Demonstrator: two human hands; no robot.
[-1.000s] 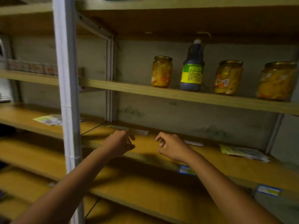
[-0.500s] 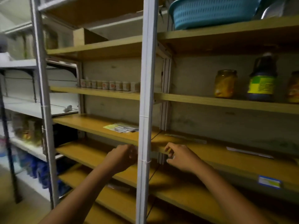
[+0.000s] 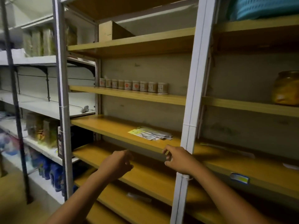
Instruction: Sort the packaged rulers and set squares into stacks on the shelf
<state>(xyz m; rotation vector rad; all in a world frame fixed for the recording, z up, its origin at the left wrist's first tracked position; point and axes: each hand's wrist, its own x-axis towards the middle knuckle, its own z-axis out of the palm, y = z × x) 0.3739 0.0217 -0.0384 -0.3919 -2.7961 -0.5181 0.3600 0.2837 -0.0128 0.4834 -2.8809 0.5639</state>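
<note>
The wooden shelf (image 3: pixel 113 126) ran wide across the view, split by a white upright post (image 3: pixel 196 94), and on it, just left of that post, lay a loose fan of packaged rulers and set squares (image 3: pixel 151 134), overlapping and skewed. One more flat package (image 3: pixel 226 148) sat on the board right of the post, well apart from the pile. Both hands hovered below the shelf edge, carrying nothing: the left hand (image 3: pixel 117 164) hung loosely curled and empty, the right hand (image 3: pixel 177 159) was half spread, fingers relaxed, close by the post. Reaching for the pile looked to be the step in hand. Best done, I'd say, by sliding flat fingers under one package at a time, parting long rulers from triangles, squaring edges before stacking so the slick wrappers don't skate.
</note>
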